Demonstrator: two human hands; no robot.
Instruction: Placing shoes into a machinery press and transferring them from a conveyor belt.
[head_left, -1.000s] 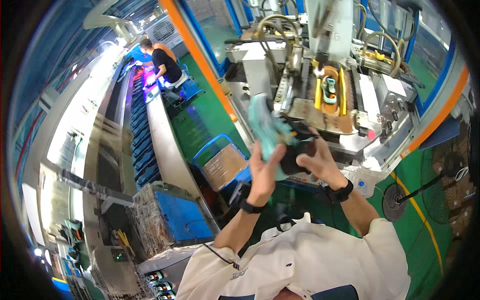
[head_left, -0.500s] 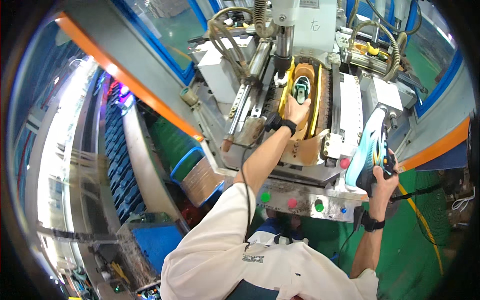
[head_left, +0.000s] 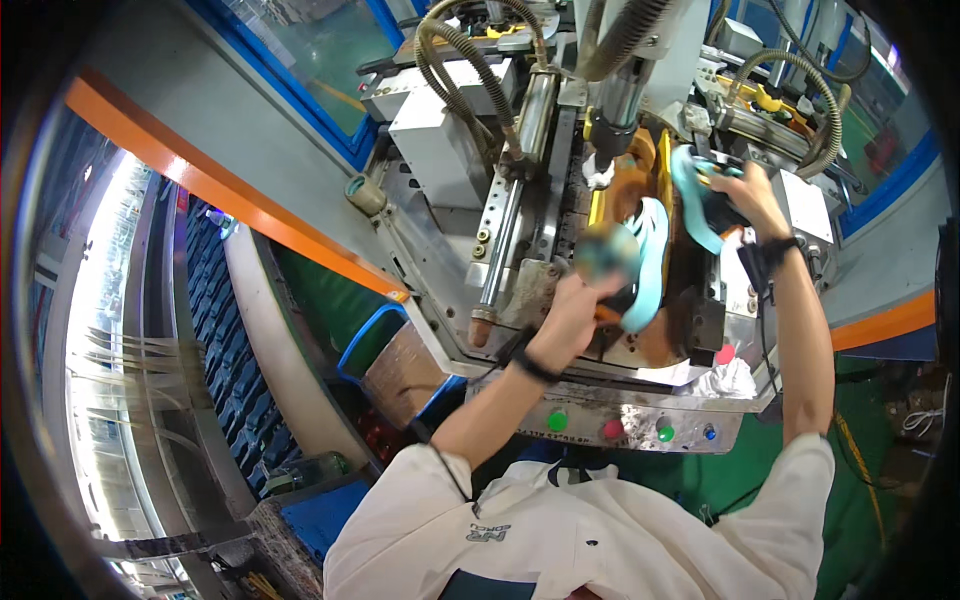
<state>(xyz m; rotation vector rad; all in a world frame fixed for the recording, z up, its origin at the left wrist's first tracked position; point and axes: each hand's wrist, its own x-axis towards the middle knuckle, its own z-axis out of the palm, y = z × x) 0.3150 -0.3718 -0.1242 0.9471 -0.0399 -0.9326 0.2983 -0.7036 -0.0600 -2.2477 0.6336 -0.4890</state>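
Note:
My left hand (head_left: 568,322) grips a shoe with a light-blue sole (head_left: 652,265) over the front of the press's long trough. That shoe lies tilted, and its upper is smeared by motion. My right hand (head_left: 752,205) is closed around a second shoe (head_left: 692,200), also with a light-blue sole and a dark upper, beside the trough's right wall. Between dark side blocks, the trough has yellow edges (head_left: 664,165) and a brown lining (head_left: 628,185). A metal press cylinder (head_left: 618,105) hangs over its far part.
Coloured push buttons line the machine's front panel (head_left: 590,430). A metal rod cylinder (head_left: 500,240) and white box (head_left: 440,140) stand left of the trough. An orange-edged frame post (head_left: 250,200) crosses at left, with a blue-rimmed crate (head_left: 405,370) below and a conveyor (head_left: 245,350) beyond.
My left hand has drawn a shoe up out of the trough toward me. My right hand has carried its shoe forward and left, to the trough's right side. The view has shifted.

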